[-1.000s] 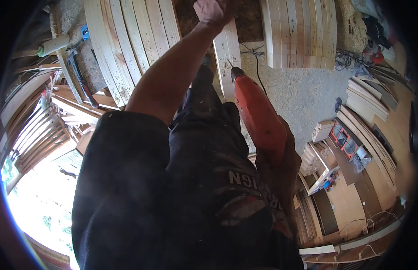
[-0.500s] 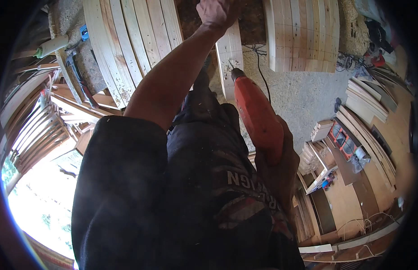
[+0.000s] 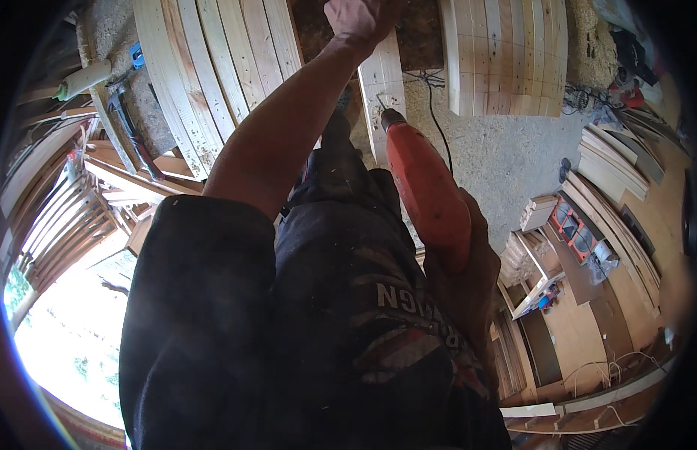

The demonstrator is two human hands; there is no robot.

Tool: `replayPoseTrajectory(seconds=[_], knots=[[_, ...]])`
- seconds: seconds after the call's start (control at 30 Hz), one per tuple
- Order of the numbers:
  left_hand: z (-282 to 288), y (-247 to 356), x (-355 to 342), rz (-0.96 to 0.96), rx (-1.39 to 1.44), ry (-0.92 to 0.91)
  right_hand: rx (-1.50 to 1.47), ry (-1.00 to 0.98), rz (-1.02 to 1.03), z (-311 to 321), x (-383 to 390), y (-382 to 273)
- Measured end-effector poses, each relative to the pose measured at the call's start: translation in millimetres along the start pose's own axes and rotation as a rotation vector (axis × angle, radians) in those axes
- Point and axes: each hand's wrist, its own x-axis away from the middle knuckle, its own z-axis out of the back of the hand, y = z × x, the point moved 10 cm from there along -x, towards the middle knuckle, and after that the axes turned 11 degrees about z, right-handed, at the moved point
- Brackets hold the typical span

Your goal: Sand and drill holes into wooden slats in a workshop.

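Note:
My right hand [image 3: 472, 259] is wrapped round the rear of a red power drill [image 3: 427, 187], its grip mostly hidden. The drill's dark chuck and thin bit point away from me, with the bit's tip over the pale wooden board [image 3: 380, 79]. Wood shavings and small marks lie on the board around the bit. At the top edge my left hand [image 3: 357, 21] bears on the far part of the same board, its fingers bent and partly cut off by the frame.
Rows of pale boards [image 3: 213, 60] lie at the left, and a joined block of boards [image 3: 506, 60] at the right. A black cord [image 3: 436, 124] runs over the floor. Beside the left boards is a hammer [image 3: 131, 131]. Stacked timber [image 3: 615, 161] and a wooden frame [image 3: 540, 274] stand at the right.
The drill has shifted slightly to the left and away from me, its bit still over the board. My left hand stays at nearly the same place.

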Motion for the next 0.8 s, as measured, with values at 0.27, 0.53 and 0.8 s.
replayPoseTrajectory(seconds=[0.27,0.53,0.8], knots=[[3.6,1.5,0.4,0.012,-0.027,0.035,0.000,-0.013,-0.013,3.1,-1.2,1.5],[-3.3,-3.3,-1.7,0.052,-0.035,-0.058,-0.009,0.005,-0.074,-4.8,-10.7,10.1],[-3.2,-2.9,1.8,0.026,-0.040,-0.014,-0.015,0.001,-0.055,-22.0,-36.5,24.0]])
